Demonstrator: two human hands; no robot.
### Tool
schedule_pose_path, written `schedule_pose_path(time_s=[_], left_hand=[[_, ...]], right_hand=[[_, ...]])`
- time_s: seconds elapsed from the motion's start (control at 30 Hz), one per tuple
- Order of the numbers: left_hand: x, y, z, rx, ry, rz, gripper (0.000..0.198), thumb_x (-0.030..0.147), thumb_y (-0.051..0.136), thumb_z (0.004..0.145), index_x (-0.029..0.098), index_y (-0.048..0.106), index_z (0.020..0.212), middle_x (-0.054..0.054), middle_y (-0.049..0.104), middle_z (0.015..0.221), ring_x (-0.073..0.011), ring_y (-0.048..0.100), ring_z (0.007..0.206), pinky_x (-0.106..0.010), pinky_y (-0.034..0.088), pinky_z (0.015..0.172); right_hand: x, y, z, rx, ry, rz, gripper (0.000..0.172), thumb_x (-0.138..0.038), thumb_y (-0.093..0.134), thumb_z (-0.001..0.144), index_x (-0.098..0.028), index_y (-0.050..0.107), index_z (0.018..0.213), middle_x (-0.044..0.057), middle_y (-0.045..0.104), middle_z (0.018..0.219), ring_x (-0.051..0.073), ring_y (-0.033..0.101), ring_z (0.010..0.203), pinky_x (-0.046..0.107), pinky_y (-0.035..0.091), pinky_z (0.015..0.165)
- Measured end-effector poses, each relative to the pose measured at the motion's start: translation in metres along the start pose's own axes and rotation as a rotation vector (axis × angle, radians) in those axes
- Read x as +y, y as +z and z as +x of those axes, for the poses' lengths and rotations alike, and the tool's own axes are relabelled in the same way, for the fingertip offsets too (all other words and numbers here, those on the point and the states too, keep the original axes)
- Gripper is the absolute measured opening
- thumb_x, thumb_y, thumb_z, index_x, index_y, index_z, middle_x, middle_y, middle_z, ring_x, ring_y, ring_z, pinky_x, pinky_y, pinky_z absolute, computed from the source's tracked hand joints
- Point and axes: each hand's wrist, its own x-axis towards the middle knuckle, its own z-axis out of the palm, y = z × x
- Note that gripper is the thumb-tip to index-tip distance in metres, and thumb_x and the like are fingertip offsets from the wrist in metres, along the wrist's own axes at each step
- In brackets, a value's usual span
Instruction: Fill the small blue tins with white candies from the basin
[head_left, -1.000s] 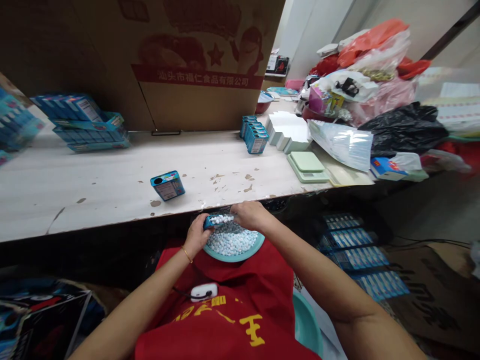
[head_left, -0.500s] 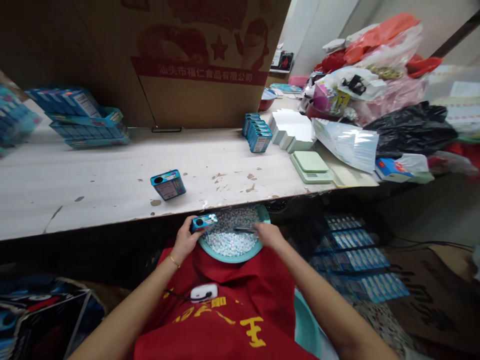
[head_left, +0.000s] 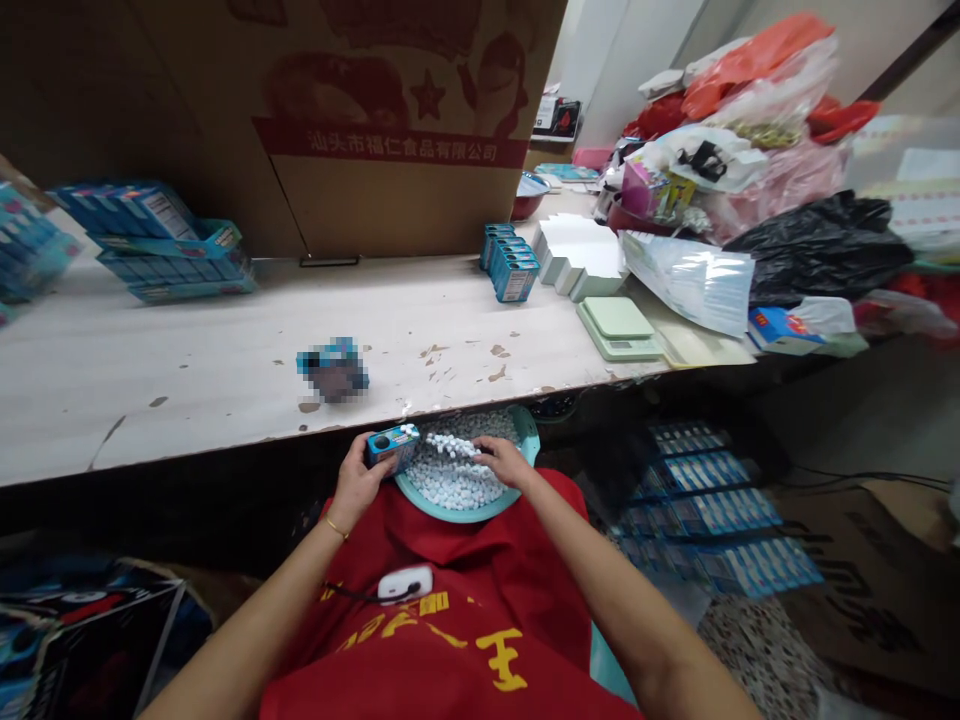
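Note:
My left hand (head_left: 355, 488) is closed around a small blue box (head_left: 392, 449) with a dark round hole in its top. A few white pellets lie on the box's top at its right end. Beside it, a turquoise basin (head_left: 459, 515) holds many small white and pale-blue pellets (head_left: 454, 485). My right hand (head_left: 504, 462) grips a scoop over the basin. White pellets (head_left: 448, 445) heap on the scoop and hide most of it; its loaded end points toward the box.
A pixelated blue box (head_left: 334, 372) stands on the white table (head_left: 202, 380). More blue boxes (head_left: 512, 265) are at its back, near white card stacks (head_left: 577, 255) and a green scale (head_left: 616, 325). A large carton (head_left: 390, 200) rises behind. Packed boxes (head_left: 720, 510) lie low at right.
My right hand has moved left, and the scoop now carries a heap of pellets. My left hand and its box have shifted slightly left.

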Motion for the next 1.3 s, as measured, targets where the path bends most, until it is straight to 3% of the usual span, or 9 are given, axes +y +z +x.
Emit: schedule_pose_path(time_s=[0.17, 0.43, 0.73, 1.13, 1.3], left_hand=[[0.006, 0.015, 0.003, -0.058, 0.068, 0.106, 0.04, 0.029, 0.062, 0.063, 0.018, 0.048, 0.099, -0.001, 0.057, 0.088, -0.0158, 0.054, 0.082, -0.03, 0.043, 0.079], [0.015, 0.034, 0.004, -0.16, 0.21, 0.302, 0.037, 0.022, 0.056, 0.066, 0.018, 0.05, 0.102, -0.004, 0.056, 0.097, -0.0186, 0.052, 0.09, -0.033, 0.041, 0.083], [0.015, 0.037, 0.003, -0.15, 0.215, 0.29, 0.038, 0.018, 0.056, 0.065, 0.019, 0.05, 0.102, -0.005, 0.055, 0.098, -0.0189, 0.052, 0.091, -0.032, 0.04, 0.083], [0.015, 0.043, 0.004, -0.188, 0.277, 0.356, 0.039, 0.014, 0.054, 0.064, 0.018, 0.05, 0.102, -0.007, 0.055, 0.101, -0.021, 0.05, 0.095, -0.037, 0.038, 0.087], [0.021, 0.046, 0.002, -0.263, 0.328, 0.395, 0.04, 0.011, 0.052, 0.063, 0.02, 0.052, 0.102, -0.006, 0.055, 0.101, -0.0205, 0.049, 0.095, -0.037, 0.038, 0.087]], right_hand=[[-0.024, -0.043, -0.02, -0.001, -0.107, 0.079, 0.031, -0.026, 0.05, 0.076, -0.017, 0.059, 0.104, 0.002, 0.065, 0.094, 0.016, 0.057, 0.084, 0.025, 0.042, 0.074], [-0.093, -0.081, -0.022, -0.061, -0.078, -0.468, 0.033, -0.036, 0.05, 0.076, -0.03, 0.059, 0.107, 0.003, 0.064, 0.104, 0.021, 0.057, 0.095, 0.029, 0.042, 0.076], [-0.141, -0.086, -0.015, -0.107, -0.088, -0.747, 0.03, -0.028, 0.042, 0.077, -0.019, 0.064, 0.095, 0.013, 0.065, 0.094, 0.026, 0.06, 0.087, 0.036, 0.044, 0.071], [-0.142, -0.084, -0.024, -0.081, -0.095, -0.766, 0.027, -0.025, 0.044, 0.075, -0.015, 0.063, 0.092, 0.014, 0.066, 0.087, 0.026, 0.061, 0.081, 0.035, 0.046, 0.068], [-0.151, -0.082, -0.03, -0.066, -0.131, -0.798, 0.028, -0.021, 0.039, 0.079, -0.013, 0.064, 0.09, 0.017, 0.065, 0.084, 0.026, 0.061, 0.082, 0.035, 0.045, 0.069]])
